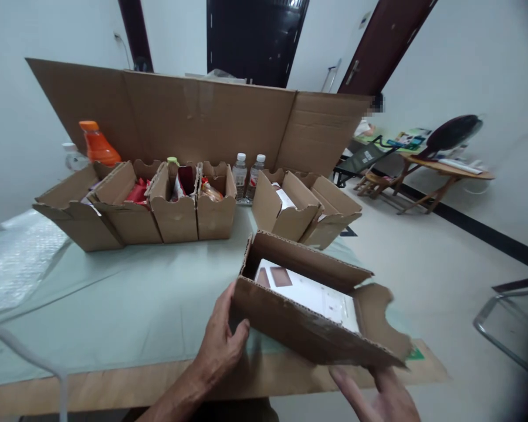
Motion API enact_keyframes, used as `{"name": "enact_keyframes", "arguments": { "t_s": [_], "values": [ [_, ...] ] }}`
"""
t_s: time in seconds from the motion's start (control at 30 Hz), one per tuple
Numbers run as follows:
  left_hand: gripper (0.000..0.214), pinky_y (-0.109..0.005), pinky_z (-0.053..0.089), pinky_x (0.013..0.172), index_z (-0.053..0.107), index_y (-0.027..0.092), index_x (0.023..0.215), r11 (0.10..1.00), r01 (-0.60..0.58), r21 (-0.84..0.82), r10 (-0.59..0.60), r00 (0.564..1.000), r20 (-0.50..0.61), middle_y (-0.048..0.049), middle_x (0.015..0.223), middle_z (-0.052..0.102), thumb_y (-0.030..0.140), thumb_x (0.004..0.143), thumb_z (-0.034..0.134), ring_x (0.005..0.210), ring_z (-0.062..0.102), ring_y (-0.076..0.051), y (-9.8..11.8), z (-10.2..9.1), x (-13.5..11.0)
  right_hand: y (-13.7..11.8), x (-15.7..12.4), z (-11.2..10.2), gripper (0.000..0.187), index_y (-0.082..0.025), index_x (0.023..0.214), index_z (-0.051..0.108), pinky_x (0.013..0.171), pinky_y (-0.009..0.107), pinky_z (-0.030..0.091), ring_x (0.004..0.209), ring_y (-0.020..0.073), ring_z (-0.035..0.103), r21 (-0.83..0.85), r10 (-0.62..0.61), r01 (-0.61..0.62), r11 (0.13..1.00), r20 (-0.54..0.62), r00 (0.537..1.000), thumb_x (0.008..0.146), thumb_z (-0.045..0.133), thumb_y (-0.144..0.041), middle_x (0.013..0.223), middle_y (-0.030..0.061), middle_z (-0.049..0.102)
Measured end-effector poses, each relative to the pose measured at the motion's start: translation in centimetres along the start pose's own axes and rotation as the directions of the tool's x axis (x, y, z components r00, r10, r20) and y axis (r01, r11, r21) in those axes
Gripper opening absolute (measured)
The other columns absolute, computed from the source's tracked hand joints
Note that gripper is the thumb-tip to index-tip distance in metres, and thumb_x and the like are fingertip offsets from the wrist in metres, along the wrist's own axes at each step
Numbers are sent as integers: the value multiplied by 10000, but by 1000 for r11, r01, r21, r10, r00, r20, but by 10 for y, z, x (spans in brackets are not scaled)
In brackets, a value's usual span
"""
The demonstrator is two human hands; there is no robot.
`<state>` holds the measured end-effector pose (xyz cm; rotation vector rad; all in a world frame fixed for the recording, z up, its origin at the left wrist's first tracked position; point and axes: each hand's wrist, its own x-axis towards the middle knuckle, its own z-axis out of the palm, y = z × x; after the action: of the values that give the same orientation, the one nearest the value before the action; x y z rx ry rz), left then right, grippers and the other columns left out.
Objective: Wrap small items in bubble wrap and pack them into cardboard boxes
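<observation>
An open-topped cardboard box (290, 319) is held tilted over the table's near edge, with a white printed carton (310, 296) lying inside it. My left hand (222, 337) grips the box's left end, thumb along the near side and fingers partly hidden behind. At the lower right, my right hand (378, 395) holds the box's right end from below, its fingertips partly hidden under the cardboard. Beyond it stand two similar cardboard boxes (286, 205), one with a white item in it.
Several more cardboard boxes (176, 220) with packaged goods stand in a row at the left. Behind are an orange bottle (99, 146), two clear bottles (240, 173) and a tall cardboard screen (211, 117). Bubble wrap (22, 258) lies at the left on the table cover.
</observation>
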<state>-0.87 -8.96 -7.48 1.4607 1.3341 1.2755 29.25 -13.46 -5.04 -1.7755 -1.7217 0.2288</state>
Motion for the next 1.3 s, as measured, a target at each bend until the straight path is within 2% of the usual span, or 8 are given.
{"name": "enact_keyframes", "arguments": {
  "t_s": [0.17, 0.43, 0.57, 0.7, 0.87, 1.03, 1.13, 1.3],
  "values": [
    [595, -354, 574, 918, 406, 202, 1501, 996, 45, 76, -25, 968, -252, -134, 1399, 610, 236, 918, 519, 1280, 604, -263, -12, -48, 12, -77, 69, 50, 287, -218, 934, 657, 642, 367, 573, 670, 238, 678, 209, -138, 119, 971, 80, 987, 852, 601, -488, 787, 52, 724],
    [683, -457, 473, 1090, 338, 166, 1530, 970, 39, 241, 54, 928, -368, -164, 1433, 580, 224, 876, 526, 1314, 580, -266, -31, -130, 69, -157, 154, 143, 440, -176, 1239, 601, 718, 402, 576, 847, 250, 693, 421, -300, 206, 883, 170, 939, 851, 573, -381, 1120, 136, 734],
    [778, -498, 428, 1137, 300, 159, 1568, 923, 101, 372, 59, 917, -395, -189, 1527, 500, 277, 854, 588, 1415, 483, -303, -42, -154, 49, -133, 137, 155, 623, -160, 1388, 535, 753, 423, 593, 938, 281, 722, 441, -266, 168, 882, 171, 949, 868, 590, -499, 1216, 168, 716],
    [593, -503, 399, 1160, 568, 207, 1391, 818, 235, 525, 59, 874, -483, -135, 1493, 544, 301, 810, 633, 1394, 485, -315, -51, -206, 12, -85, 118, 165, 478, -220, 1170, 695, 810, 450, 602, 973, 301, 739, 258, -257, 209, 943, 171, 951, 857, 562, -555, 1187, 128, 745],
    [437, -561, 320, 1189, 661, 175, 1218, 644, 505, 574, 38, 728, -684, -158, 1355, 613, 248, 793, 585, 1355, 482, -372, -57, -306, -15, -72, 112, 173, 358, -245, 1019, 743, 971, 511, 569, 1120, 322, 704, 199, -386, 355, 914, 149, 910, 881, 544, -509, 1251, 105, 730],
    [504, -602, 287, 1172, 581, 92, 1331, 499, 718, 486, -9, 564, -826, -228, 1418, 549, 247, 853, 553, 1405, 399, -430, -53, -388, -9, -76, 116, 171, 394, -235, 1001, 762, 954, 507, 584, 1075, 315, 720, 125, -427, 410, 903, 177, 887, 904, 501, -515, 1221, 98, 744],
    [488, -619, 312, 1149, 581, 80, 1338, 438, 806, 398, -84, 478, -874, -260, 1407, 549, 237, 877, 606, 1396, 414, -451, -53, -415, 2, -72, 118, 174, 440, -218, 982, 776, 934, 502, 591, 1045, 314, 725, 67, -475, 471, 880, 172, 863, 918, 467, -524, 1191, 105, 753],
    [394, -584, 432, 1093, 612, 180, 1291, 442, 851, 285, -197, 402, -894, -116, 1404, 580, 349, 940, 675, 1298, 548, -314, -53, -426, 16, -65, 116, 183, 481, -189, 985, 776, 910, 505, 594, 1018, 316, 723, 29, -565, 565, 824, 107, 818, 956, 434, -526, 1159, 124, 754]
  ]
}}
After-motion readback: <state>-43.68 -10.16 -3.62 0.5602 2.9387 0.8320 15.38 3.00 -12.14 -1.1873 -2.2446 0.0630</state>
